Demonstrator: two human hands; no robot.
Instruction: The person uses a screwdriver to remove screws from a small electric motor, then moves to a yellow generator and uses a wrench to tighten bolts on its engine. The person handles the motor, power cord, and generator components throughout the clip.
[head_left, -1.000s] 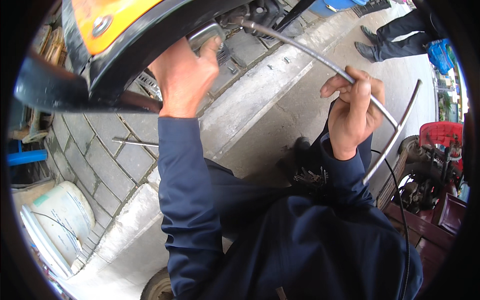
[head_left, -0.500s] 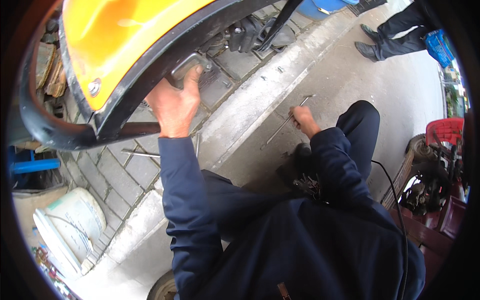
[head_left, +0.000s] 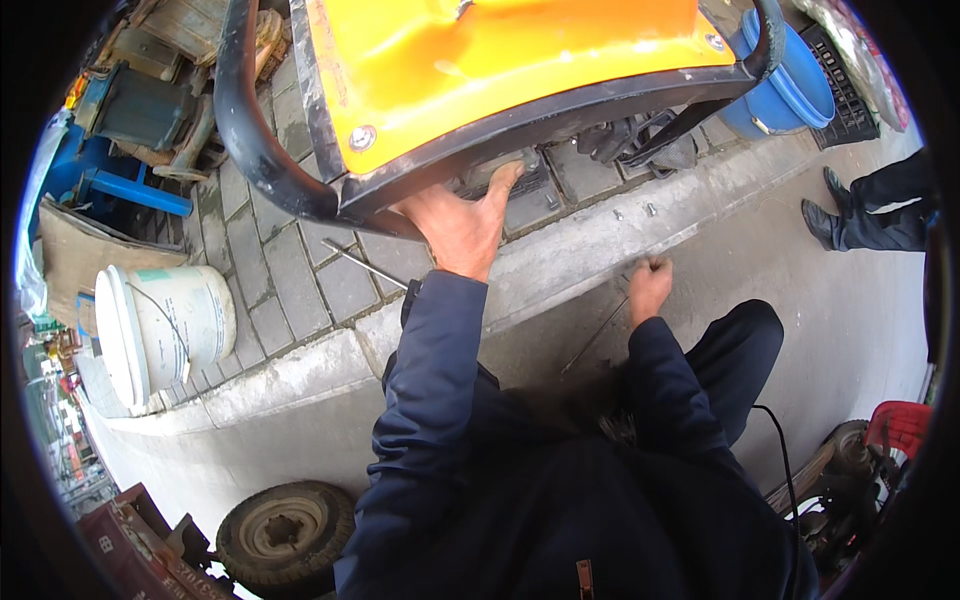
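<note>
My left hand (head_left: 460, 225) reaches under the black-edged frame of a machine with an orange-yellow cover (head_left: 520, 70). Its thumb lies along a grey metal part (head_left: 485, 172) beneath the frame, and its fingers are hidden behind. Over the ground by the kerb, my right hand (head_left: 650, 287) is closed on a thin L-shaped wrench (head_left: 597, 335), whose shaft slants down to the left. Two small bolts (head_left: 634, 211) rest on the concrete kerb (head_left: 560, 245), just beyond that hand. A metal rod-like tool (head_left: 362, 264) lies on the paving beside my left forearm.
A white bucket (head_left: 165, 325) lies tipped at the left. At the upper right are a blue bucket (head_left: 775, 85) and a black crate (head_left: 840, 90). Another person's legs (head_left: 880, 205) are at the right. A wheel (head_left: 285, 530) stands low at the left; a black cable (head_left: 785, 450) hangs near my right side.
The view has swung left, so the machine and kerb appear further right. My right hand has come nearer the kerb with the wrench, while my left hand keeps its place under the frame.
</note>
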